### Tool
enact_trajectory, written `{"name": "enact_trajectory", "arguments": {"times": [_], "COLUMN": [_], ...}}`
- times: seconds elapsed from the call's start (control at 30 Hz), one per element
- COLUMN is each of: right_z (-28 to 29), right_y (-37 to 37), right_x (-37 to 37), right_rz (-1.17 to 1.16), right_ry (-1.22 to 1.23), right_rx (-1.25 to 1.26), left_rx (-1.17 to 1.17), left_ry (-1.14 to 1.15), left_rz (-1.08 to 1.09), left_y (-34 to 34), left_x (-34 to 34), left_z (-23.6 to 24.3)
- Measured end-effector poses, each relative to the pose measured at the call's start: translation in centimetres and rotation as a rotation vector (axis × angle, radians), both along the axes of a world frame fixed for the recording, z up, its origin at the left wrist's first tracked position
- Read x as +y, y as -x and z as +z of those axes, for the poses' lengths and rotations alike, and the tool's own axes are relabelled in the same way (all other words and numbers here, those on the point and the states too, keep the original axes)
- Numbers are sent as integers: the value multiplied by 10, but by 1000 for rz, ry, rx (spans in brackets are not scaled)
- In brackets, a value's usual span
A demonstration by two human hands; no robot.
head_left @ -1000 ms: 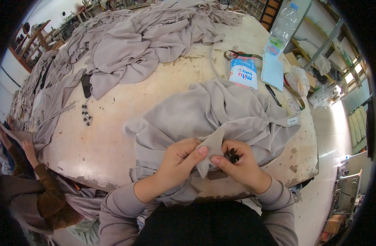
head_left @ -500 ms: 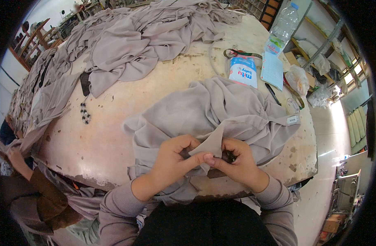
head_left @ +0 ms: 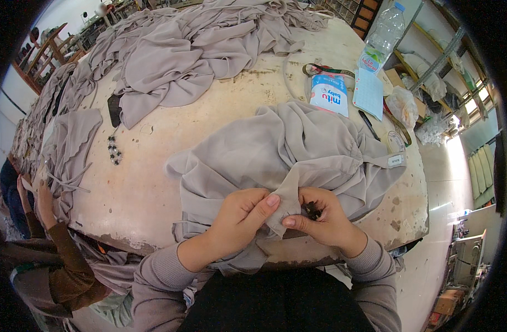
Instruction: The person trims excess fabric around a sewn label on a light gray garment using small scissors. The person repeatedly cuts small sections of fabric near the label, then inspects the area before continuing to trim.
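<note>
A grey garment (head_left: 237, 141) of thin, soft cloth lies bunched on the table before me, with a small white label (head_left: 394, 160) at its right end. My left hand (head_left: 237, 218) is closed on a raised fold of it, the thumb pressed flat on the cloth. Close beside it, my right hand (head_left: 322, 218) pinches the same fold between thumb and fingers. A small dark object (head_left: 312, 210) sits in the curl of the right fingers; its kind is hard to make out.
More grey cloth (head_left: 170, 61) is heaped across the table's far side. A blue-and-white pouch (head_left: 328, 94), a notepad (head_left: 368, 94), a pen (head_left: 368, 125) and a plastic bottle (head_left: 383, 36) are at the right. Black and white beads (head_left: 115, 150) lie left. A co-worker's hands (head_left: 38, 196) handle cloth at the left edge.
My thumbs, together before, are now apart, the left one higher on the fold. At left, the co-worker's hands have moved up, and the cloth there now lies shorter on the table.
</note>
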State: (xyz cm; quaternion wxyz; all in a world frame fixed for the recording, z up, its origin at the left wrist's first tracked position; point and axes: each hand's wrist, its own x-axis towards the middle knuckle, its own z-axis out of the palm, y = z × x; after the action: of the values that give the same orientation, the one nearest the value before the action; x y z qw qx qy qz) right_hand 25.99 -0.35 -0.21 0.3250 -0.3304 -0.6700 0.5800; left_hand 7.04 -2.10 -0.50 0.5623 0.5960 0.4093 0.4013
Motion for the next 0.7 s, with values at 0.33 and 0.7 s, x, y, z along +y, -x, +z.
{"name": "enact_trajectory", "arguments": {"times": [0.33,0.7], "right_z": [-6,7], "right_y": [0,-4], "right_x": [-1,-3], "right_rz": [-36,-129], "right_ry": [33,-41], "right_rx": [82,60], "left_rx": [-286,-339], "left_ry": [257,264], "left_rz": [-52,-108], "left_y": [-4,8], "left_x": [0,1], "left_z": [-8,5]}}
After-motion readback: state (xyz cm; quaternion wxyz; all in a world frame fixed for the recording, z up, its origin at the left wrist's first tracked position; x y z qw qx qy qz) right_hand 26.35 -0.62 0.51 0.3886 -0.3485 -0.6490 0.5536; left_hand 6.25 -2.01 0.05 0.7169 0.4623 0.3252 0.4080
